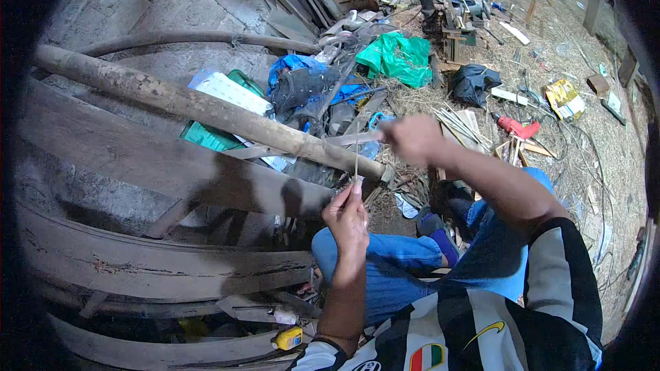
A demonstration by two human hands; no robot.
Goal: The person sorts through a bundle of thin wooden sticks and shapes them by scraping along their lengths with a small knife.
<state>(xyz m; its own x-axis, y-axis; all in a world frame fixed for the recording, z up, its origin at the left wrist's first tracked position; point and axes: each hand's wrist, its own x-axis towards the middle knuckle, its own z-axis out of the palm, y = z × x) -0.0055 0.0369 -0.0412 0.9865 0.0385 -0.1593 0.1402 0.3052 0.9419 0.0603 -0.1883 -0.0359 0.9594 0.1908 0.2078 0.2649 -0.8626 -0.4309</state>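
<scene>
My left hand (347, 218) is closed around the lower end of a thin wooden stick (357, 159), which points up and away from me. My right hand (414, 139), smeared by motion, grips a knife (344, 139) whose pale flat blade reaches leftward. The blade crosses the stick near its upper part; whether they touch I cannot tell. Just beyond both hands lies the end of a long bamboo pole (240, 119), running off to the upper left.
Weathered planks (158, 261) lie at the left, with a yellow bottle (287, 338) near them. Ahead are a green plastic bag (397, 59), a black bag (474, 84) and blue cloth (292, 69). A red power drill (517, 127), thin sticks (464, 129) and cables lie on the straw-covered ground to the right.
</scene>
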